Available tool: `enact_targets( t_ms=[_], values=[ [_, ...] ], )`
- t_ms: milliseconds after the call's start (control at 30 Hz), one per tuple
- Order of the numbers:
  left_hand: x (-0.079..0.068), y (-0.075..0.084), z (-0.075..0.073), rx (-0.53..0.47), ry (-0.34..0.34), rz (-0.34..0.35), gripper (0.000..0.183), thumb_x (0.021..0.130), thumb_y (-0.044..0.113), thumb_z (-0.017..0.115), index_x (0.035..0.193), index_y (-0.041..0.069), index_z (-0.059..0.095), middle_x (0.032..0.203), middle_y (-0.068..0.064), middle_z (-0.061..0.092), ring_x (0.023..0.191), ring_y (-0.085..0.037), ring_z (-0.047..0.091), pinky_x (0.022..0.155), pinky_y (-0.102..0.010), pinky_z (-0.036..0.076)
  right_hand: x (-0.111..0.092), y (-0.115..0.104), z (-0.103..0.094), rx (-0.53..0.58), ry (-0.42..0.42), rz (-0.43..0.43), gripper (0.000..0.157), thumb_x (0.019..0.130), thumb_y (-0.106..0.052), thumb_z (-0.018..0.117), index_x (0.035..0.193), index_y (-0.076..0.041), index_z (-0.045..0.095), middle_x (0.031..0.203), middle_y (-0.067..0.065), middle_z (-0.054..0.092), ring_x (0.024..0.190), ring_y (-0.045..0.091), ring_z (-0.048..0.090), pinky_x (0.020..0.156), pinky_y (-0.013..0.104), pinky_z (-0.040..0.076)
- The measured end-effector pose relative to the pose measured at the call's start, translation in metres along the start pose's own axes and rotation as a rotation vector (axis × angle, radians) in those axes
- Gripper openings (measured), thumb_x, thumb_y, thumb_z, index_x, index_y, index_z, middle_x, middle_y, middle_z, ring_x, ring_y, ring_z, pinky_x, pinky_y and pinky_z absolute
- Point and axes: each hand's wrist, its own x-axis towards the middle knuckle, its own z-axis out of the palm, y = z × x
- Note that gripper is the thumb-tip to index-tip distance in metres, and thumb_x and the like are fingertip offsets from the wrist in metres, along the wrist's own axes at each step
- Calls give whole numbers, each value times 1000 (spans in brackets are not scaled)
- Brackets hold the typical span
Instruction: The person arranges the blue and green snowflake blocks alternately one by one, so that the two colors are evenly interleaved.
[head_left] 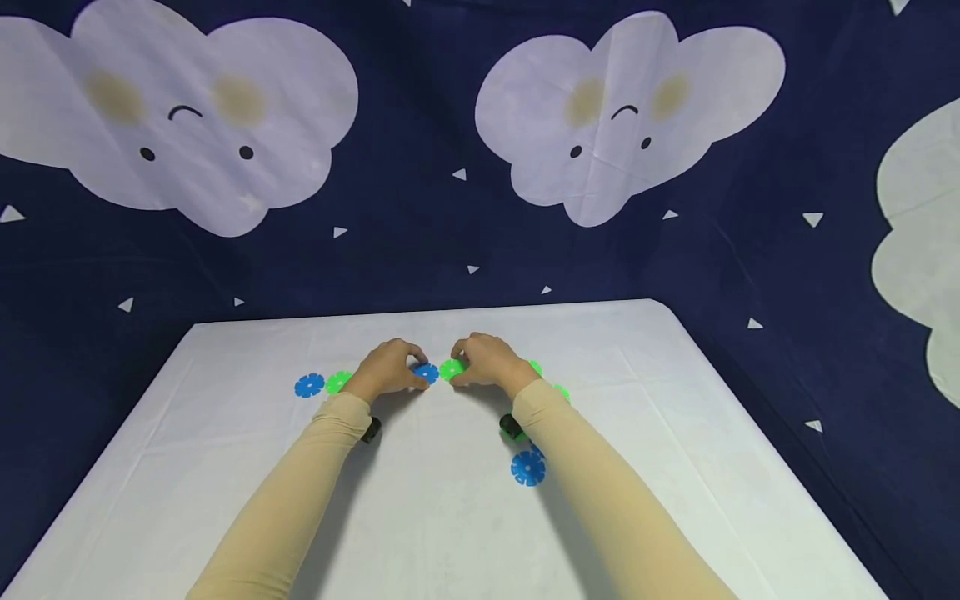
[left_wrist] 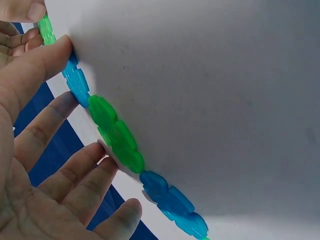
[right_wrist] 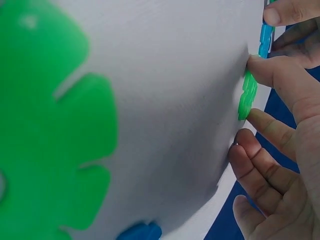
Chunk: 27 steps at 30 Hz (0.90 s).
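My left hand [head_left: 388, 367] pinches a blue flower-shaped plastic disc [head_left: 426, 373] between thumb and index finger at the table's far side. Just right of it, my right hand [head_left: 489, 362] grips a green disc [head_left: 452, 369] of the same notched kind, edge close to the blue one. The left wrist view shows the blue disc [left_wrist: 76, 82] at the end of a row, followed by a green disc [left_wrist: 117, 135] and another blue disc [left_wrist: 175, 205]. In the right wrist view, thumb and index finger hold the green disc [right_wrist: 247, 95] by its edges.
The row's left end shows a blue disc [head_left: 309, 385] and a green disc [head_left: 336, 382]. Loose discs lie about the right forearm: a blue disc [head_left: 528, 468] in front and a green disc [head_left: 562, 392] beyond it. A white cloth [head_left: 435, 517] covers the table; a dark cloud-patterned curtain [head_left: 420, 250] hangs behind.
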Motion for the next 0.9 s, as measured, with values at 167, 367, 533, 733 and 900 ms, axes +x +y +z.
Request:
enact_targets(
  t_ms=[167, 367, 533, 733, 900],
  values=[
    [1, -2, 2, -17, 5, -8, 47, 89, 27, 89, 131, 10, 76, 145, -20, 67, 138, -42, 60, 116, -61, 50, 0, 2, 0, 27, -4, -2, 55, 92, -39, 86, 137, -13, 72, 122, 6, 73, 118, 23, 67, 111, 41, 54],
    [2, -2, 3, -14, 10, 1, 46, 88, 26, 90, 129, 9, 77, 143, -20, 68, 137, -42, 60, 117, -60, 49, -3, 7, -8, 78, -78, -34, 56, 95, -38, 83, 142, -10, 69, 133, 10, 73, 128, 26, 67, 114, 43, 54],
    [2, -1, 1, -4, -1, 4, 45, 88, 28, 90, 128, 11, 77, 143, -19, 68, 137, -42, 60, 116, -60, 50, -10, 20, -18, 143, -130, -75, 53, 99, -36, 78, 144, -11, 67, 138, 13, 73, 130, 27, 68, 113, 43, 55],
    [3, -3, 1, -1, -4, 9, 46, 87, 28, 90, 128, 11, 77, 143, -21, 66, 137, -42, 60, 115, -60, 50, -28, 40, -30, 170, -110, -76, 44, 99, -30, 79, 138, -11, 72, 134, 11, 73, 126, 26, 66, 114, 44, 54],
    [3, -3, 2, -11, -10, 22, 47, 88, 27, 89, 131, 11, 75, 141, -22, 65, 135, -42, 61, 116, -61, 50, -46, 53, -34, 134, -126, -43, 42, 96, -27, 82, 135, -13, 74, 126, 9, 74, 118, 25, 68, 108, 44, 57]
  ],
)
